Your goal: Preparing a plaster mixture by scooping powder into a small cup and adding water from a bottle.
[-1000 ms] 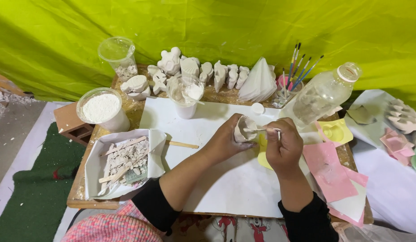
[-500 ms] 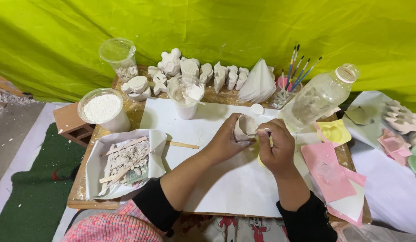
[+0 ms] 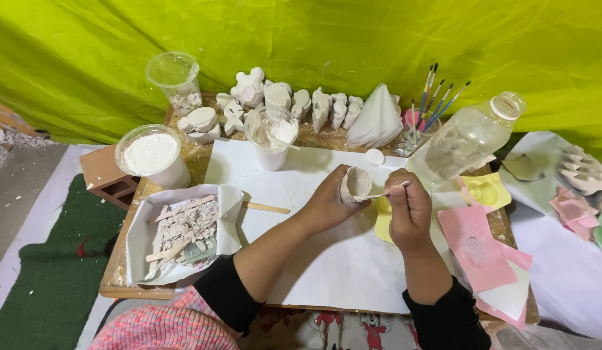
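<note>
My left hand [image 3: 328,202] holds a small whitish mould cup [image 3: 356,184] tilted on its side above the white board [image 3: 327,259]. My right hand [image 3: 410,209] grips a thin stick [image 3: 379,193] whose tip reaches into the cup's opening. Both hands hover over the middle of the board, just right of a loose wooden stick [image 3: 266,207]. A yellow mould [image 3: 383,217] lies partly hidden under my right hand.
A tub of white powder [image 3: 152,155] and a paper tray of plaster scraps [image 3: 181,232] sit left. A cup with white mix [image 3: 272,137], plaster figures [image 3: 294,104], brushes [image 3: 437,104], a tilted plastic bottle [image 3: 466,137] and pink sheets [image 3: 476,246] surround the board.
My hands have shifted slightly left and closer together; the cup has turned so its opening faces up and right, with the stick's tip now inside it.
</note>
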